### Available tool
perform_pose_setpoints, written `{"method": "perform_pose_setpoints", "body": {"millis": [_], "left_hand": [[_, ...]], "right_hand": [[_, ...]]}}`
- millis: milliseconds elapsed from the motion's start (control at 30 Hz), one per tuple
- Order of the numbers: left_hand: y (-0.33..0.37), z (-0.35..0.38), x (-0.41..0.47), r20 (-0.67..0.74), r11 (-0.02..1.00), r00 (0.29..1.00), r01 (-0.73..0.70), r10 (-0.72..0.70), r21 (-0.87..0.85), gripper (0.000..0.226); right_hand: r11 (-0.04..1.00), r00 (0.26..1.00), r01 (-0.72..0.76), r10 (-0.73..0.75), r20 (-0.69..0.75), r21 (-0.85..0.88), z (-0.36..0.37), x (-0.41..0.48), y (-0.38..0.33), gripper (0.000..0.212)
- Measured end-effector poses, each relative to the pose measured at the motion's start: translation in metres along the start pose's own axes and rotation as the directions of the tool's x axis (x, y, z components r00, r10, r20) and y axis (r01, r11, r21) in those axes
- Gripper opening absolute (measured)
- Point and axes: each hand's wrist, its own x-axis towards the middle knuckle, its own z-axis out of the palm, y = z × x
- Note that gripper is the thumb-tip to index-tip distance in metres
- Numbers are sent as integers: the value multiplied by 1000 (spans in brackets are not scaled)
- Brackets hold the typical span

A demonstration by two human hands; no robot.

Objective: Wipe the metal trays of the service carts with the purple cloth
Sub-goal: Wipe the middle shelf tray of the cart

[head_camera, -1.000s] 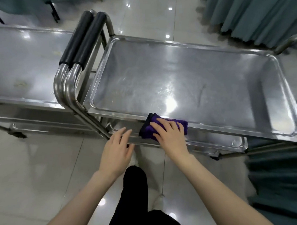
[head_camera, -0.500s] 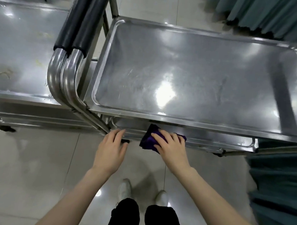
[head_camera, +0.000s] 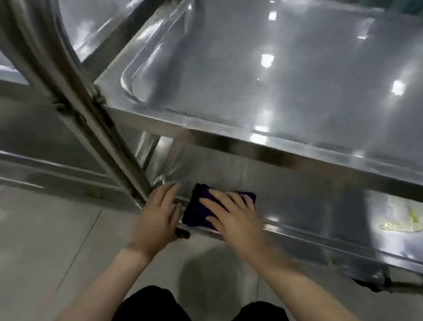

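Head view: right hand (head_camera: 234, 216) presses flat, fingers spread, on the folded purple cloth (head_camera: 198, 208) at the lower steel tray (head_camera: 324, 209); left hand (head_camera: 158, 215), open-fingered, braces its rim; sweep toward the yellowish residue (head_camera: 402, 217) with overlapping strokes.

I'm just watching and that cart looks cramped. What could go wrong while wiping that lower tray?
The right hand presses the cloth flat on the lower tray, under the upper tray, so knuckles might knock its edge. The left hand rests by the frame tube and could get pinched if the cart rolls. The yellowish residue at the right could be smeared rather than lifted.
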Motion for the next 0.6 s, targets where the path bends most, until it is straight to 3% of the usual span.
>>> {"method": "perform_pose_setpoints", "body": {"millis": [100,333,433,600], "left_hand": [[-22,19,-6,-131,998,991,-31,23,-59,43],[-45,45,0,-274,988,953,-148,129,-53,44],[-39,47,4,-286,987,949,-153,130,-57,45],[-35,43,1,-273,995,958,-71,89,75,44]], "right_hand": [[998,997,44,-46,-58,-41,35,3,1,42],[990,988,34,-54,-145,-139,73,12,2,43],[996,996,4,-13,-94,-90,69,23,-5,46],[1000,999,-3,4,47,-12,67,44,-6,47]]}}
